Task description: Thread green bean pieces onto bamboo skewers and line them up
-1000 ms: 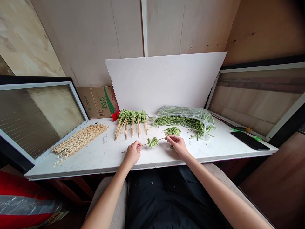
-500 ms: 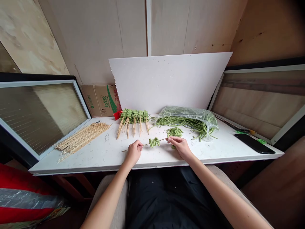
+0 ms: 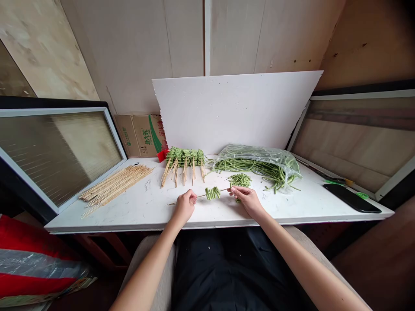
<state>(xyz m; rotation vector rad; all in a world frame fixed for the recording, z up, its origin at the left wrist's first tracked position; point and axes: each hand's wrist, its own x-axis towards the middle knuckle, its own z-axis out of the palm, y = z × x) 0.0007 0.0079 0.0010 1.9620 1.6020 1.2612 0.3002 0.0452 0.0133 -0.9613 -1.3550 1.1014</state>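
Note:
My left hand (image 3: 186,204) is closed round a thin bamboo skewer (image 3: 201,196), whose rear end sticks out to the left. Several short green bean pieces (image 3: 212,193) are threaded crosswise along the skewer's middle. At its right-hand tip, my right hand (image 3: 245,199) pinches another bean piece (image 3: 231,185) between thumb and fingers; whether the tip has pierced it is too small to tell. Just behind the right hand lies a heap of cut bean pieces (image 3: 240,179), partly hidden by the fingers.
Loaded bean skewers (image 3: 184,156) are stacked at the back, left of a clear plastic bag (image 3: 259,152) of long beans (image 3: 240,165). Bare skewers (image 3: 118,183) lie at left on the white table (image 3: 207,219). A black phone (image 3: 352,198) rests at right. A white board (image 3: 236,110) stands behind.
The view has shifted slightly, so everything sits a little further right. Both hands keep nearly the same hold on the skewer and the bean piece.

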